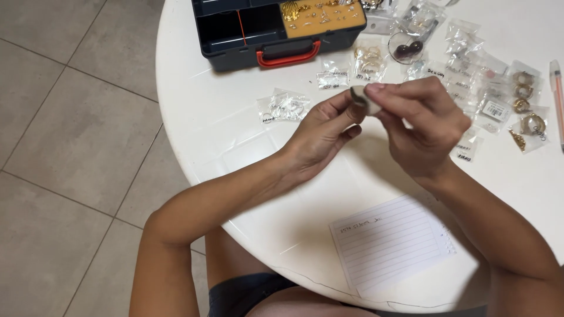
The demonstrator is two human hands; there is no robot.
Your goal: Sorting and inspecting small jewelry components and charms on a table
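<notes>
Both of my hands meet above the round white table, pinching one small pale grey object between their fingertips. My left hand grips it from the left with thumb and fingers. From the right, my right hand holds it, thumb on top. What the object is stays unclear; most of it is hidden by the fingers. A clear bag of jewellery lies just left of my left hand.
A dark compartment box with a red handle stands open at the table's far edge, gold pieces in one tray. Several small clear bags of jewellery lie at right. A lined note sheet lies near me. A pen rests at far right.
</notes>
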